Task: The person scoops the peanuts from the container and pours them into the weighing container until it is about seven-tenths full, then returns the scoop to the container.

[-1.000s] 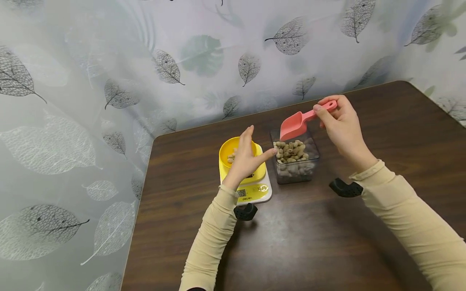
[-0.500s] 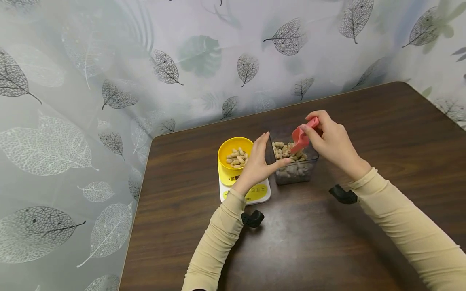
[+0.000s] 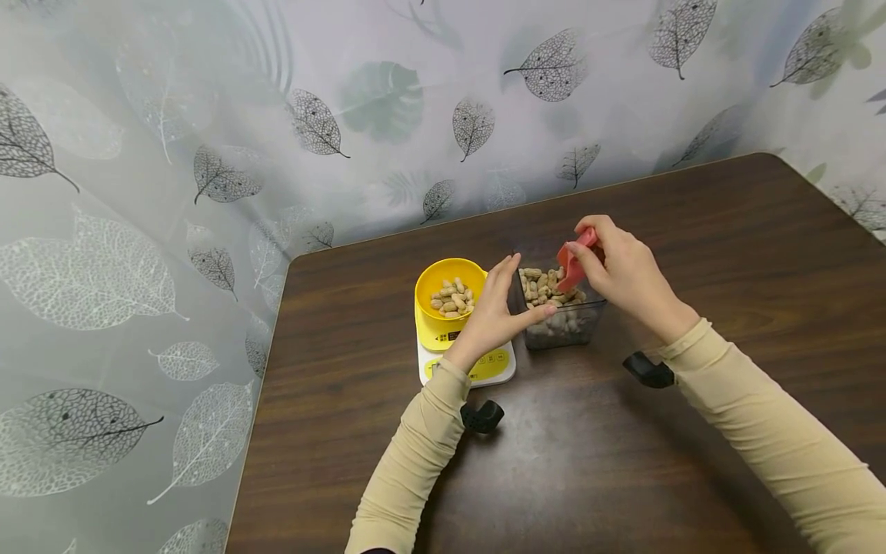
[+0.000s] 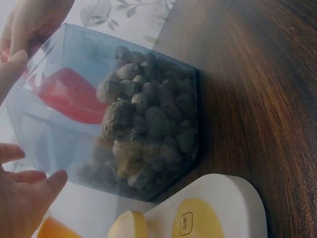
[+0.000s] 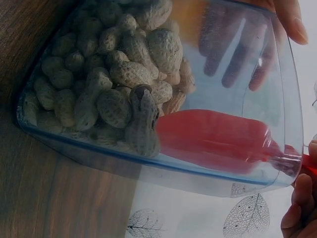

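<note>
Pink scoop (image 3: 571, 272), pinched in my right hand (image 3: 628, 269), now lowered to peanuts (image 3: 540, 286) beneath: likely scooping; left hand (image 3: 493, 314) spread beside box (image 3: 580, 323).

We identify a domestic-style tabletop area: a dark wood-grain table (image 3: 332, 385) against leaf-printed sheeting (image 3: 401, 100), bearing a kitchen scale (image 3: 495, 369). We cannot confirm the room type.

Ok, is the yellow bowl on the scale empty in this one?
No, the head view shows a small heap of peanuts lying inside the yellow bowl.
</note>
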`<state>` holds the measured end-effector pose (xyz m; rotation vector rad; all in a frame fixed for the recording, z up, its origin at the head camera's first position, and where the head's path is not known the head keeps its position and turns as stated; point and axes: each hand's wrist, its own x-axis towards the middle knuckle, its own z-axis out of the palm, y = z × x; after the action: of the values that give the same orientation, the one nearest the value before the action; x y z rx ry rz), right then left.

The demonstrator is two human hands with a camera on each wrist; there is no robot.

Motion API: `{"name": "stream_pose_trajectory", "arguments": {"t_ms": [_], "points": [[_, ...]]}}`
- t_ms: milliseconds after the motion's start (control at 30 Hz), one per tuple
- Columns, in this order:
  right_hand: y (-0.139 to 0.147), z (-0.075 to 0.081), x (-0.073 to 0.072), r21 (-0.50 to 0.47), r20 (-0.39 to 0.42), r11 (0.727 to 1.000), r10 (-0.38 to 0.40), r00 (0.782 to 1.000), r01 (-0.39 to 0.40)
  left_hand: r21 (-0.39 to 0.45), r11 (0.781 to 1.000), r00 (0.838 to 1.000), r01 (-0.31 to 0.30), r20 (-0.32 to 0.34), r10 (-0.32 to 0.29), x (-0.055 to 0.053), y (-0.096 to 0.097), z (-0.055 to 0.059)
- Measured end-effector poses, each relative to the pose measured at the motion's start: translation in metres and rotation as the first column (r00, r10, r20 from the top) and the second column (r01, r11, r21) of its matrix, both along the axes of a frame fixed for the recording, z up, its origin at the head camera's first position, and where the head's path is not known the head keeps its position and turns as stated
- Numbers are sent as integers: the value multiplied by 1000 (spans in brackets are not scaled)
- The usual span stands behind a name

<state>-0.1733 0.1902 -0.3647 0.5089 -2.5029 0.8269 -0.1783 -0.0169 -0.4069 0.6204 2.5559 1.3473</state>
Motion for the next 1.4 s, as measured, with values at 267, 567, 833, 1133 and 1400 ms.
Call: {"name": "stream_pose_trajectory", "arguments": {"t_ms": [267,567,833,1133,1400], "points": [[1,-12,-6,-14,13,1000,14,1000,-13,91,996,1000,5,25,-8,-2,0,-1],[7,-20,-10,-105,8,994,17,1000,-16,90,996,1000,9,19,-11,-2,1,-1],[7,-20,-11,-167,98,984,-44,994,60,82,997,1000,11,16,-13,-3,3,-1],[6,-19,-13,-264,227,942,-149,962,208,80,997,1000,5,22,-7,-2,3,-1],[10,-23,-10,-220,296,970,-31,955,100,93,996,999,-2,32,-1,-3,4,-2]]}}
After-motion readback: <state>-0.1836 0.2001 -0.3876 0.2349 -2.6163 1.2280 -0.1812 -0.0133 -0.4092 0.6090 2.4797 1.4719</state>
